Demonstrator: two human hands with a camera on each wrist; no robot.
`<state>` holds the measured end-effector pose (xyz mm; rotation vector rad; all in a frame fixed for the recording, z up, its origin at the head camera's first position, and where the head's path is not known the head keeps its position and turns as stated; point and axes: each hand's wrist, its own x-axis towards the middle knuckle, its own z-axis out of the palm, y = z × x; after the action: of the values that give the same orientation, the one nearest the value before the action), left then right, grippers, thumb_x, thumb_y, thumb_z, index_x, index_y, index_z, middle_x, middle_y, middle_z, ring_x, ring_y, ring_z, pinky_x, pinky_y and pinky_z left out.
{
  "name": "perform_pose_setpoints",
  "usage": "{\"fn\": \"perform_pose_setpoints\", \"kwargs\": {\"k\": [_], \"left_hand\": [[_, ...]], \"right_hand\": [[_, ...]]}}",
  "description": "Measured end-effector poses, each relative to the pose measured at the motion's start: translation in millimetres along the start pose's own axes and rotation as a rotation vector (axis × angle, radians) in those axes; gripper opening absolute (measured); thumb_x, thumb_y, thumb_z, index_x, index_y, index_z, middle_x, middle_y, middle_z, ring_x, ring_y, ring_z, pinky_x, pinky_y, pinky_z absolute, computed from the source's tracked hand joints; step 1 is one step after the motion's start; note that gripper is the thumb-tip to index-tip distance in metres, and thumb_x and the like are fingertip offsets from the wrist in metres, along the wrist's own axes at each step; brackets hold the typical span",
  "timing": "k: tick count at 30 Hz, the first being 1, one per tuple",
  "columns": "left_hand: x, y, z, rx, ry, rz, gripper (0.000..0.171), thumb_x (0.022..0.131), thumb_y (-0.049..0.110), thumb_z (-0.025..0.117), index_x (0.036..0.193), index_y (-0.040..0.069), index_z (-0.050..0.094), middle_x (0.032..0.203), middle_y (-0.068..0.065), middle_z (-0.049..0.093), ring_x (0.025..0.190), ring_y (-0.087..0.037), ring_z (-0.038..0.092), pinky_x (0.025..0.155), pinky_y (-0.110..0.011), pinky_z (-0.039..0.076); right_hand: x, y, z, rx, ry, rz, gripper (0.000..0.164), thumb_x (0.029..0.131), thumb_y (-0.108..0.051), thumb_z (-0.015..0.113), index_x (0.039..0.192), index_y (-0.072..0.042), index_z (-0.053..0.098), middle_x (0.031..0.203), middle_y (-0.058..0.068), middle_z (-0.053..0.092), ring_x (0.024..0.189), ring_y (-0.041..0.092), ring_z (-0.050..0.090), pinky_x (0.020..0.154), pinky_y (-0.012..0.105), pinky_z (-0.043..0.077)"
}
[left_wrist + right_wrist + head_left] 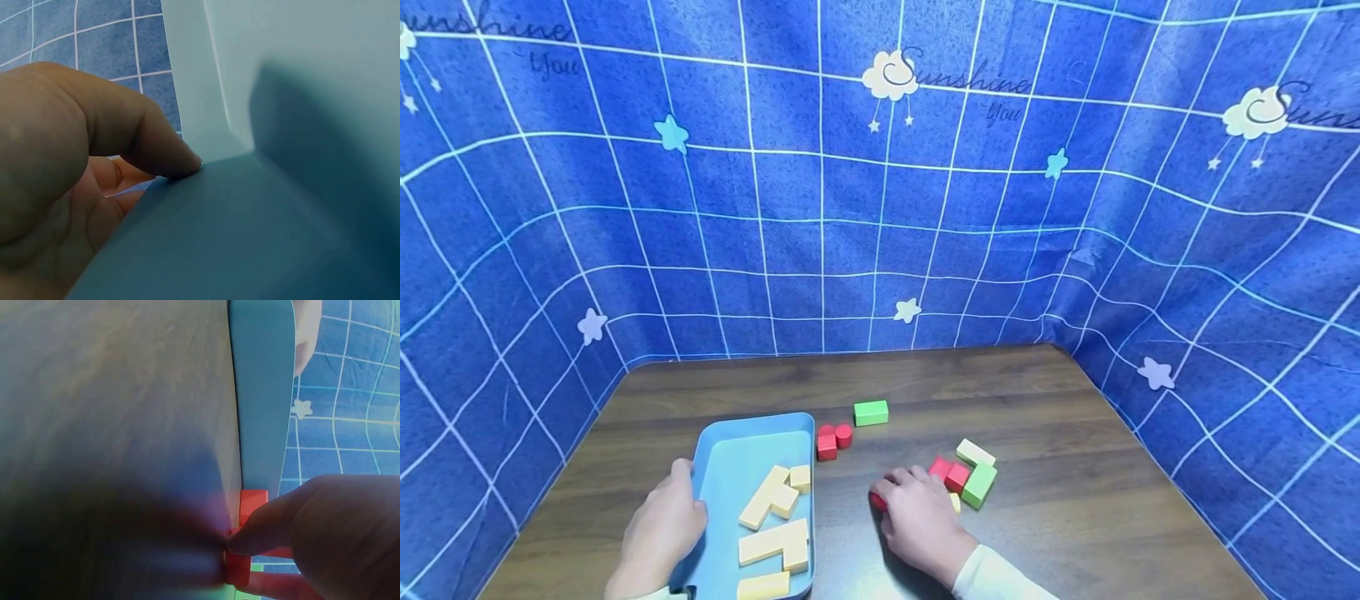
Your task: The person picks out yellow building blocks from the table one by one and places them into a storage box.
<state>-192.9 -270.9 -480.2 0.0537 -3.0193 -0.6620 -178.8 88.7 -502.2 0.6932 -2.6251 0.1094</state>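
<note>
My left hand [662,521] holds the left wall of a blue tray [752,427]; in the left wrist view the thumb [156,134] presses on the inner side, with the other fingers outside. Several pale yellow wooden blocks [763,497] lie in the tray's right half. Right of the tray, my right hand [925,517] is low over the table and pinches a red block [238,569] between thumb and fingers. Most of that block is hidden by the fingers, so its full shape is unclear. Just beyond the hand lie red blocks [957,477] and a green block [979,485].
Small red blocks [827,447] sit against the tray's right side. A green block [871,413] lies farther back on the brown wooden table [1075,467]. A pale yellow-green block [975,452] is at the right group. Blue gridded cloth [820,250] encloses the table.
</note>
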Motion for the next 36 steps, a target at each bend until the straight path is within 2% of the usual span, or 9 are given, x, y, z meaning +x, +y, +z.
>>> {"fn": "perform_pose_setpoints", "kwargs": {"k": [10,18,27,32,36], "left_hand": [[1.0,-0.5,1.0,0.000,0.000,-0.002,0.057,0.085,0.011,0.053,0.133,-0.008,0.030,0.122,-0.037,0.047,0.101,-0.054,0.049,0.073,-0.065,0.046],[1.0,-0.1,1.3,-0.003,-0.001,-0.011,0.057,0.084,0.011,0.053,0.133,-0.007,0.029,0.123,-0.037,0.047,0.101,-0.054,0.048,0.073,-0.065,0.046],[0.6,0.8,1.0,0.001,-0.012,-0.020,0.057,0.085,0.011,0.052,0.133,-0.008,0.029,0.123,-0.037,0.047,0.102,-0.054,0.048,0.074,-0.065,0.046],[0.6,1.3,-0.1,-0.002,-0.009,-0.014,0.057,0.084,0.011,0.052,0.133,-0.008,0.029,0.123,-0.037,0.047,0.101,-0.054,0.049,0.072,-0.065,0.046],[0.9,1.7,-0.6,-0.001,-0.013,-0.014,0.057,0.085,0.012,0.053,0.133,-0.008,0.029,0.122,-0.037,0.047,0.101,-0.054,0.049,0.071,-0.064,0.047]], "right_hand": [[-9,12,-3,-0.008,-0.003,0.028,0.045,0.062,-0.021,0.069,0.107,-0.022,0.067,0.101,-0.001,0.064,0.089,0.022,0.053,0.070,0.041,0.050],[-15,22,-6,-0.013,-0.008,0.010,0.049,0.059,-0.020,0.073,0.108,-0.018,0.066,0.099,-0.001,0.064,0.085,0.022,0.053,0.069,0.040,0.051],[-18,26,-9,0.021,0.008,-0.020,0.048,0.057,-0.016,0.072,0.104,-0.016,0.066,0.096,-0.003,0.064,0.087,0.020,0.055,0.078,0.038,0.050],[-21,25,-13,0.010,0.023,-0.049,0.044,0.055,-0.015,0.071,0.099,-0.016,0.066,0.091,-0.004,0.064,0.084,0.018,0.053,0.076,0.036,0.048],[-22,26,-14,0.004,0.025,-0.065,0.048,0.053,-0.014,0.072,0.100,-0.015,0.066,0.092,-0.004,0.063,0.083,0.018,0.052,0.076,0.035,0.046]]}}
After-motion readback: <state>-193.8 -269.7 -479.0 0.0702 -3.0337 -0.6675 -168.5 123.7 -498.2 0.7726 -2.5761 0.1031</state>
